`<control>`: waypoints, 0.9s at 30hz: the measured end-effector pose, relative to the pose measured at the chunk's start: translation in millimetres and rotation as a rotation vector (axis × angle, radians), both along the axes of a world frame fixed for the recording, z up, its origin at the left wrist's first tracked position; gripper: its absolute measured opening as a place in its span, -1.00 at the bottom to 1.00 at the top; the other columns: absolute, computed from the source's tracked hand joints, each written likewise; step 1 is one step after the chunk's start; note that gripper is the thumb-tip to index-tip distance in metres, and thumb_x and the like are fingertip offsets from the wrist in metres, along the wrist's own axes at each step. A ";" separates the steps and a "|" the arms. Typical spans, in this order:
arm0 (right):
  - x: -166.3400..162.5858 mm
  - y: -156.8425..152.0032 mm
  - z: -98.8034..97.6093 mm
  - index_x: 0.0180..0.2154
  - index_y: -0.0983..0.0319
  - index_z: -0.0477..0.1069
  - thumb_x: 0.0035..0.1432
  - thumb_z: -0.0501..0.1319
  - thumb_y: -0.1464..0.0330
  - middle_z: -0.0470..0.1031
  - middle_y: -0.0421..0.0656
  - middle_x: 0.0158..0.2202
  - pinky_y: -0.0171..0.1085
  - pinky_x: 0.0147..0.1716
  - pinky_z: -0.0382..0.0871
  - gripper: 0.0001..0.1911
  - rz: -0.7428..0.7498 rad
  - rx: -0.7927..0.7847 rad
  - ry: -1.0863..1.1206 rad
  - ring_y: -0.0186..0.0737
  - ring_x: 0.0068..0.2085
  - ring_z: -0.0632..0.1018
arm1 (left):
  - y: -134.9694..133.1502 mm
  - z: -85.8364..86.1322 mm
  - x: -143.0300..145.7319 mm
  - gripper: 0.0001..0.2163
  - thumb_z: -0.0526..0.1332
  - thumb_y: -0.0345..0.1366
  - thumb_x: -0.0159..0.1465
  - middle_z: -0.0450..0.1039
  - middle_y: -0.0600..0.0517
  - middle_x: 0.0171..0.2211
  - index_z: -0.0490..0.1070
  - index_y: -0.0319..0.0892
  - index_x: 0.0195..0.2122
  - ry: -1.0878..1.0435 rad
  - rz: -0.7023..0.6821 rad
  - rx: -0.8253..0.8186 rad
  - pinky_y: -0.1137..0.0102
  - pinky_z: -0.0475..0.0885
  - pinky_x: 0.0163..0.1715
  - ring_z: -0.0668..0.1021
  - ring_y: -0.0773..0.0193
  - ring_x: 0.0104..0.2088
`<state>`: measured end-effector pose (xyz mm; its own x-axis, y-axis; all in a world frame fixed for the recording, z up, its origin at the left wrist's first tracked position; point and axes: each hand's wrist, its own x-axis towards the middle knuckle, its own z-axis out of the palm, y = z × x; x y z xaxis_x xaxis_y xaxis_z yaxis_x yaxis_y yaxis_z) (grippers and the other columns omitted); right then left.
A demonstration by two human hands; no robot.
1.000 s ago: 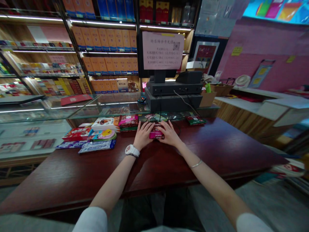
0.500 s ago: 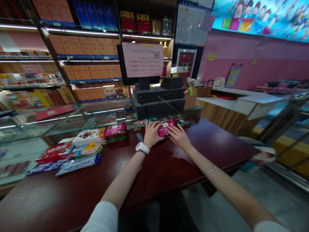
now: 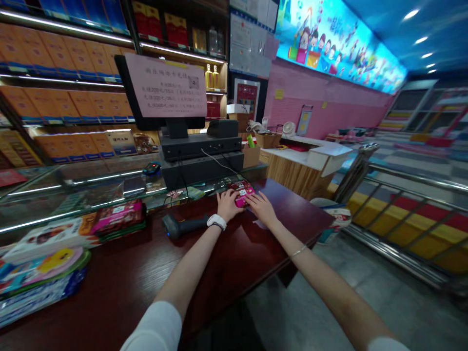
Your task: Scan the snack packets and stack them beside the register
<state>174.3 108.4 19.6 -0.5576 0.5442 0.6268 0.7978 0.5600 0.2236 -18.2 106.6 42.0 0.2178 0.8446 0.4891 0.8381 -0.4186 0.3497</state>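
Observation:
At the far edge of the dark red table, my left hand [image 3: 229, 204] and my right hand [image 3: 261, 207] are closed from both sides around a magenta and brown snack packet [image 3: 242, 199]. Its lower side is hidden, so I cannot tell whether it rests on another packet. A black barcode scanner [image 3: 183, 226] lies left of my left wrist, which wears a white watch. Further left is a stack of similar magenta packets [image 3: 119, 218], beside a white and orange box [image 3: 51, 236].
Behind the packet stands a monitor [image 3: 168, 92] with a paper sign on it, on a dark till base [image 3: 201, 165]. A glass display counter [image 3: 73, 187] runs along the back left. Colourful packages [image 3: 47, 273] lie at the left. A metal railing [image 3: 413, 219] stands at the right.
The view has turned right, and both hands have shifted right along the table with the magenta packet. More of the scanner now shows, formerly mostly behind my left hand.

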 end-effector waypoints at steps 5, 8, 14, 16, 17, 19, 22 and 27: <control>10.2 23.3 -3.7 0.08 0.18 0.45 0.20 0.14 0.53 0.51 -0.05 0.11 0.03 0.21 0.23 -0.58 -0.078 -0.070 0.016 -0.12 0.10 0.51 | 29.1 -4.3 19.4 -0.42 0.46 -0.08 0.00 0.33 -0.10 0.15 0.38 -0.03 0.05 0.037 -0.004 -0.052 -0.21 0.08 0.23 0.39 -0.11 0.14; 10.7 37.5 -4.1 0.06 0.20 0.46 0.18 0.13 0.56 0.51 -0.04 0.11 0.00 0.20 0.25 -0.57 -0.119 -0.140 0.039 -0.13 0.09 0.51 | 45.8 -5.2 26.0 -0.42 0.45 -0.08 0.02 0.32 -0.11 0.15 0.37 -0.03 0.06 0.071 0.014 -0.084 -0.22 0.09 0.21 0.38 -0.13 0.15; 6.9 62.3 -8.4 0.07 0.20 0.45 0.13 0.11 0.60 0.52 -0.06 0.11 0.00 0.20 0.24 -0.52 -0.158 -0.201 0.118 -0.12 0.09 0.50 | 74.3 -8.1 31.6 -0.42 0.44 -0.09 0.02 0.29 -0.14 0.19 0.35 0.00 0.08 0.113 0.024 -0.116 -0.25 0.09 0.20 0.37 -0.14 0.17; 5.3 69.1 -10.5 0.06 0.19 0.45 0.12 0.10 0.61 0.51 -0.05 0.11 0.01 0.20 0.23 -0.50 -0.166 -0.212 0.133 -0.11 0.10 0.50 | 81.5 -10.0 33.0 -0.41 0.45 -0.09 0.01 0.29 -0.15 0.19 0.34 0.01 0.08 0.116 0.041 -0.126 -0.25 0.08 0.19 0.36 -0.15 0.18; 4.4 72.1 -11.5 0.06 0.19 0.45 0.11 0.10 0.61 0.51 -0.05 0.11 0.01 0.20 0.23 -0.50 -0.172 -0.217 0.138 -0.11 0.10 0.49 | 84.6 -11.0 33.8 -0.40 0.45 -0.10 0.01 0.29 -0.16 0.19 0.34 0.00 0.08 0.117 0.045 -0.130 -0.25 0.08 0.19 0.36 -0.15 0.19; 2.5 77.2 -13.0 0.06 0.18 0.45 0.10 0.10 0.62 0.51 -0.05 0.11 0.01 0.20 0.22 -0.48 -0.193 -0.231 0.147 -0.12 0.11 0.49 | 89.9 -13.0 35.0 -0.41 0.45 -0.09 0.02 0.30 -0.16 0.19 0.34 0.00 0.07 0.119 0.048 -0.131 -0.25 0.06 0.20 0.35 -0.16 0.20; -0.6 82.7 -14.4 0.07 0.16 0.44 0.13 0.08 0.61 0.50 -0.07 0.13 -0.02 0.21 0.19 -0.49 -0.240 -0.279 0.172 -0.15 0.13 0.47 | 96.1 -15.8 36.1 -0.43 0.42 -0.07 0.06 0.29 -0.15 0.21 0.34 0.00 0.09 0.134 0.053 -0.148 -0.24 0.03 0.23 0.34 -0.15 0.22; -7.0 86.3 -14.3 0.08 0.17 0.43 0.19 0.03 0.58 0.46 -0.12 0.17 -0.05 0.25 0.11 -0.52 -0.273 -0.353 0.228 -0.14 0.18 0.41 | 99.0 -21.4 35.5 -0.50 0.28 -0.01 0.20 0.24 -0.11 0.27 0.32 0.01 0.14 0.164 0.077 -0.161 -0.21 -0.03 0.28 0.25 -0.12 0.29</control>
<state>167.2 194.7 5.3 -0.2359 0.8518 0.4678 0.9322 0.3342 -0.1386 17.3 205.6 20.6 0.2148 0.9261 0.3101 0.9166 -0.3007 0.2633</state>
